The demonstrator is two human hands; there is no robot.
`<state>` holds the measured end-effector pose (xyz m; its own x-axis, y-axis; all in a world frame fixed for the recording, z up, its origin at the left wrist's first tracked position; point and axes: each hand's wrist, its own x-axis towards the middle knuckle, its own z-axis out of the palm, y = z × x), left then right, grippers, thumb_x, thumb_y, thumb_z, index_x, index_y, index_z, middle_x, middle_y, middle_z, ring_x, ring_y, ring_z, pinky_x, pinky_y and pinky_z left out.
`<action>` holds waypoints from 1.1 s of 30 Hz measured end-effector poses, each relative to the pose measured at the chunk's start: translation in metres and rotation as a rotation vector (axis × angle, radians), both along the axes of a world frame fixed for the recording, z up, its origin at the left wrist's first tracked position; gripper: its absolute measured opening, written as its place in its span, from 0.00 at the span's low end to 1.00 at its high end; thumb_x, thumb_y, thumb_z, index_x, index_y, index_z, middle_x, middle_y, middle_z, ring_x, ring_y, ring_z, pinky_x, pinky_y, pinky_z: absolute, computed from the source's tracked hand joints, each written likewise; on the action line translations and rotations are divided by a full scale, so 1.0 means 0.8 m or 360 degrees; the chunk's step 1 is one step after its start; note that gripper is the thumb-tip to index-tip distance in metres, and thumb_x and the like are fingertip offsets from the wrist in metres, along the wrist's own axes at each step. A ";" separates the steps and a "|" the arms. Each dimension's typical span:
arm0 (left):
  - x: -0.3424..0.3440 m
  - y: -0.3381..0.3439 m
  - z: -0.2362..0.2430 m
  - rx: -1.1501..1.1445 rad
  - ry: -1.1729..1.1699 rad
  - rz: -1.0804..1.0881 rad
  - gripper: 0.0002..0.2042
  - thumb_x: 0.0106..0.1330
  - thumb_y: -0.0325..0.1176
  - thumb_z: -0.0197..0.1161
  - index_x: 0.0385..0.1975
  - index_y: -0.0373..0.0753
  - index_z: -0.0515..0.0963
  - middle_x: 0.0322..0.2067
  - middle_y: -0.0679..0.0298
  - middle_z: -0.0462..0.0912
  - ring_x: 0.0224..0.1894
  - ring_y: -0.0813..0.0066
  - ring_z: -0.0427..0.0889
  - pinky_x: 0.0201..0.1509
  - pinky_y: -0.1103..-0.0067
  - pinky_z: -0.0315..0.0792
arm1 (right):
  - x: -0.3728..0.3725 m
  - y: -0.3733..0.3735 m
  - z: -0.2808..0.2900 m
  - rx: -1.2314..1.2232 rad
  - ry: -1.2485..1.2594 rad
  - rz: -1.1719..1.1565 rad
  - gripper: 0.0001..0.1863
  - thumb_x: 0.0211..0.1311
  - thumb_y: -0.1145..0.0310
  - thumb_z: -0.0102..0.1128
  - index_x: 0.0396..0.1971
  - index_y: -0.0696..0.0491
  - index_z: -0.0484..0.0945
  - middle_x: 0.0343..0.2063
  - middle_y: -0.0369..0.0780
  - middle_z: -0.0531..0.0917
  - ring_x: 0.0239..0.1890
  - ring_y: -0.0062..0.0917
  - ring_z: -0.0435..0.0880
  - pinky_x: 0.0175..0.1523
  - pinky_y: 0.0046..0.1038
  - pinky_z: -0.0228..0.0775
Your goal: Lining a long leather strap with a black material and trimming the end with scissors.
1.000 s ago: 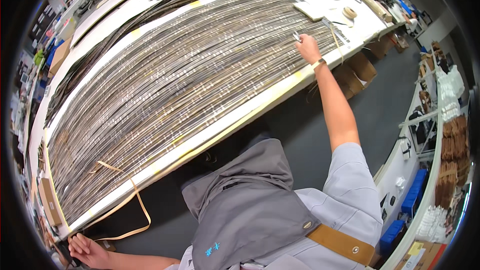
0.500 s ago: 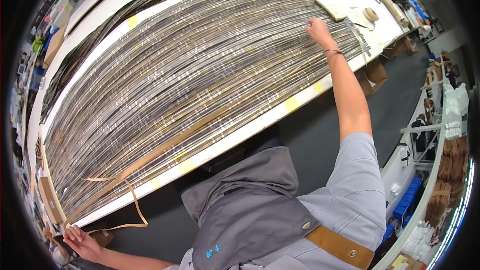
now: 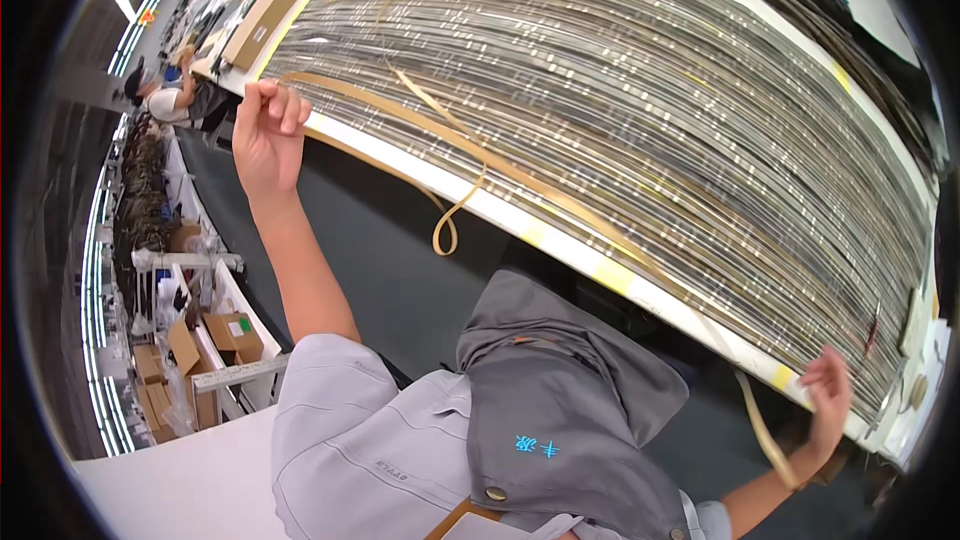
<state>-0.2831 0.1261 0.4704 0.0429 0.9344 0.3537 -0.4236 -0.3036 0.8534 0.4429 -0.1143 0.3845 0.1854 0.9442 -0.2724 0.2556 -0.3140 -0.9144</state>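
Observation:
My left hand, raised beside the table's near left edge, is closed in a pinch on a tan strip. The long, flat, leather-like strip runs slantwise over the near side of the table. Part of it curls in a loop over the edge, and its right end dangles off the front. Beneath it, many long thin grey and brown strips lie side by side across the tabletop. At the table's near right corner my right hand is slightly blurred, its fingers apart, and nothing shows in it.
The white table edge bears yellow tape pieces. A cardboard box stands at the table's left end. A co-worker is beyond it. Cardboard boxes sit on a rack at lower left. Dark strips lie along the far side.
The view has swung toward the table's left end. My right hand has left the strips at the far right end and is now by the near edge. My left hand keeps the tan strip.

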 end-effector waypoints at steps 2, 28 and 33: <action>-0.001 0.003 0.000 -0.0004 -0.0007 0.0046 0.13 0.79 0.37 0.47 0.38 0.35 0.76 0.24 0.70 0.65 0.25 0.80 0.63 0.37 0.80 0.60 | -0.056 -0.027 -0.013 -0.0065 0.0266 0.0097 0.33 0.49 0.75 0.66 0.59 0.61 0.73 0.39 0.40 0.80 0.36 0.21 0.81 0.44 0.23 0.75; -0.144 -0.063 0.099 0.0118 0.0078 -0.0089 0.15 0.75 0.34 0.52 0.23 0.42 0.63 0.19 0.71 0.59 0.23 0.80 0.58 0.48 0.76 0.60 | -0.341 0.034 -0.063 0.0379 -0.0579 0.0712 0.18 0.57 0.70 0.70 0.47 0.54 0.78 0.44 0.43 0.81 0.46 0.37 0.81 0.51 0.35 0.74; -0.190 -0.012 0.118 0.0025 0.0041 -0.0005 0.13 0.73 0.31 0.54 0.23 0.41 0.64 0.20 0.70 0.59 0.25 0.78 0.59 0.43 0.72 0.64 | -0.319 0.025 -0.035 0.0005 -0.0065 0.0680 0.06 0.64 0.74 0.61 0.38 0.60 0.82 0.27 0.41 0.83 0.28 0.26 0.82 0.35 0.27 0.74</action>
<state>-0.4352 0.1163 0.5650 0.0550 0.9287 0.3668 -0.4023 -0.3156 0.8594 0.1877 -0.0945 0.3568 -0.2119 0.9392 -0.2702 0.3984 -0.1695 -0.9014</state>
